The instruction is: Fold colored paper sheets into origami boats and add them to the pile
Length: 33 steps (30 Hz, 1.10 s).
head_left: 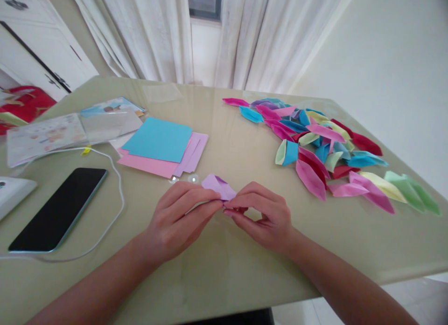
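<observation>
A small folded piece of purple paper point(219, 187) is held up between both hands over the middle of the table. My left hand point(184, 217) pinches its left and lower part, fingers pressed together. My right hand point(264, 214) grips the lower right corner between thumb and fingertips. The fingertips of both hands meet at the paper's lower edge and hide part of it. Beyond my left hand lies a stack of square sheets, with blue paper point(159, 139) on top of pink paper point(147, 165) and purple paper point(196, 152).
Many folded paper pieces point(315, 129) in several colours spread over the table's right side. On the left are a black-screened phone point(59, 210), a white cable point(122, 194) and plastic packets point(49, 134). Two small clear discs point(192, 178) sit by the stack. Curtains point(150, 36) hang behind.
</observation>
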Motion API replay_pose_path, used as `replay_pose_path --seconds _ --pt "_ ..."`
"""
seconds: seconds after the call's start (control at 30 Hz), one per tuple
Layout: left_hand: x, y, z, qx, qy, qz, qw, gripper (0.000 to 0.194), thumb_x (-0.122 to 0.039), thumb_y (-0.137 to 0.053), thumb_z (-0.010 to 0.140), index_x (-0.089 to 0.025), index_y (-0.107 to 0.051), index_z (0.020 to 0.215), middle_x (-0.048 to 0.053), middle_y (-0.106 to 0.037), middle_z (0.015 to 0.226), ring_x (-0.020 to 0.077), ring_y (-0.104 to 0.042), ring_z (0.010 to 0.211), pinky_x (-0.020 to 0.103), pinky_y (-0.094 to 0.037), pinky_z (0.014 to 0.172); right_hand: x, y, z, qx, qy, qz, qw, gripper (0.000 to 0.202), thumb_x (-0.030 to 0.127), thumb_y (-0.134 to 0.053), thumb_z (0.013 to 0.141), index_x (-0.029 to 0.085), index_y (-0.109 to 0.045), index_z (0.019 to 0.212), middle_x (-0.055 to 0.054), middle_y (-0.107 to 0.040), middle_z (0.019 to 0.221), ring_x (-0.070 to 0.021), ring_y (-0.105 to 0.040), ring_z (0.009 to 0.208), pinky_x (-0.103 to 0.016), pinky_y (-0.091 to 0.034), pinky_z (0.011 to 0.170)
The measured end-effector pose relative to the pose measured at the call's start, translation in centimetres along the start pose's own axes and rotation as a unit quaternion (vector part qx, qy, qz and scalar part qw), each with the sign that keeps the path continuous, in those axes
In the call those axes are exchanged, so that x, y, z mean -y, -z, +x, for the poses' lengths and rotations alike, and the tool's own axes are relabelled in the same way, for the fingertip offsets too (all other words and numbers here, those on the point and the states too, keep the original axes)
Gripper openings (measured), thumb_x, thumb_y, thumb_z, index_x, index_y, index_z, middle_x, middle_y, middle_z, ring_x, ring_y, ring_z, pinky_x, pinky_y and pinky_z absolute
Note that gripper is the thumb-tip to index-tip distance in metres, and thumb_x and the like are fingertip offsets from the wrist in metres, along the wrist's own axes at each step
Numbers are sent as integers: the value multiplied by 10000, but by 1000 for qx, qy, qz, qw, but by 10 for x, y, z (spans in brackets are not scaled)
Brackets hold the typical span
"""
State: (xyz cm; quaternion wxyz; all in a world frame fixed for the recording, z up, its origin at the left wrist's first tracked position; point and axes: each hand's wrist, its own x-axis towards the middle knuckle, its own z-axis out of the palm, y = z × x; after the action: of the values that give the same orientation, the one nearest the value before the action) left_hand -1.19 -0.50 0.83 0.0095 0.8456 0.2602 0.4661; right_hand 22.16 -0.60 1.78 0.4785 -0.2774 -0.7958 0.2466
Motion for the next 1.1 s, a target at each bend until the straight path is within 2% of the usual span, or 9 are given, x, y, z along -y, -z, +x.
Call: replay_pose_path --seconds 0.2,0.33,0.43,0.53,0.8,0.97,1.1 --pt "-2 0 0 0 -7 -6 1000 293 -33 -753 914 -171 -737 1172 80 -807 1092 209 -716 976 361 -617 850 2 2 0 2 22 -27 999 235 52 -740 922 193 -781 1105 -77 -789 923 -161 -715 796 -260 -592 684" --pt "0 -2 -1 8 17 -39 999 319 -72 -793 904 -175 -711 1195 87 -805 1141 216 -727 1049 379 -603 928 2 1 1 -1 37 -38 999 236 48 -723 914 199 -762 1091 -67 -788 899 -163 -715 772 -273 -596 672" --pt "4 -5 -2 43 33 -45 998 391 -156 -782 943 -199 -671 1315 99 -791 1236 223 -719 1143 391 -575 1003 1 0 0 -7 36 -44 998 208 63 -727 918 207 -751 1066 -64 -782 881 -168 -710 767 -283 -594 666" --pt "6 -7 -2 66 42 -55 995 380 -153 -723 986 -219 -669 1356 87 -794 1223 219 -709 1149 379 -560 1006 1 -1 0 -10 32 -46 998 201 59 -727 915 203 -743 1054 -62 -775 865 -166 -704 763 -281 -587 664" --pt "1 -10 -1 47 77 -100 991 359 -91 -697 981 -225 -696 1314 81 -795 1160 195 -723 1070 349 -576 950 3 -1 -1 -15 31 -47 998 218 49 -733 898 209 -734 1047 -55 -781 861 -170 -703 763 -284 -573 657" --pt "1 -12 -3 42 63 -116 990 419 -28 -693 949 -195 -683 1333 97 -790 1176 200 -712 1078 360 -580 965 2 -1 0 -22 20 -47 998 189 71 -768 874 204 -713 997 -47 -735 814 -172 -676 732 -290 -565 645" --pt "1 -12 -2 28 62 -118 991 395 -28 -678 961 -202 -697 1316 81 -800 1140 184 -725 1052 340 -595 944 0 -1 0 -4 -2 -46 999 180 99 -740 902 203 -719 1046 -61 -718 862 -169 -668 741 -290 -577 638"
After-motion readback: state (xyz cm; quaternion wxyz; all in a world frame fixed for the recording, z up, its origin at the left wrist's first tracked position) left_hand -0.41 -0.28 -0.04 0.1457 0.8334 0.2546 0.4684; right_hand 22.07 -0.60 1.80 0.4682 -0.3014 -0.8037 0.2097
